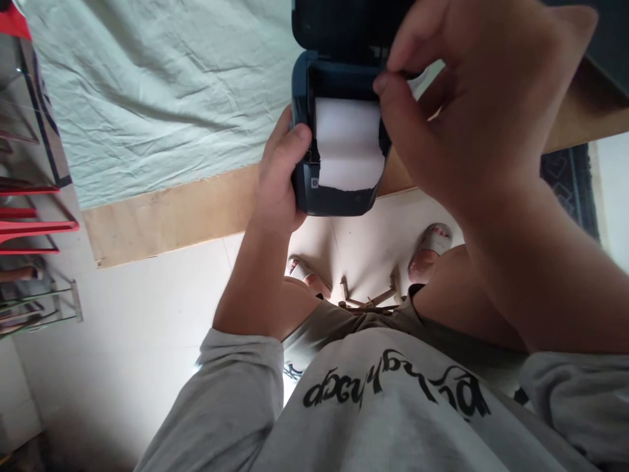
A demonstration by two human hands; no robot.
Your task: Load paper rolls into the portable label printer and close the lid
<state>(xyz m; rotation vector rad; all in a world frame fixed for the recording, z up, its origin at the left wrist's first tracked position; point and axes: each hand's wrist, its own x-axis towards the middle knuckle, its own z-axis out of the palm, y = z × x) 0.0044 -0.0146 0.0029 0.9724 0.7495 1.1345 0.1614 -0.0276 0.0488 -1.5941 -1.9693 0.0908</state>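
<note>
A dark blue printer [339, 151] is held in the air just off the near edge of the counter [167, 216], above the floor [147, 341]. Its lid stands open at the top, and the upper part of the lid is cut off by the frame. A white paper roll [348, 141] lies in the open compartment, its paper running down toward the near lip of the body.

The left hand [279, 177] is closed around the printer's left side, thumb pressed on the front edge; its fingers are hidden behind the body. The right hand [457, 111] comes in from the right, very near the camera, with thumb and forefinger pinched together at the upper right corner of the compartment. A small white scrap shows by the fingertips, but it is hard to tell whether it is the paper's end or something behind.

A pale green cloth [162, 85], wrinkled, covers most of the counter, leaving a bare wooden strip along the near edge. At the left edge, red and metal racks [29, 223] are partly cut off. Below, two sandalled feet [427, 252] and some small wooden pieces [368, 298] rest on the floor, half hidden by the person's grey shirt [393, 406].
</note>
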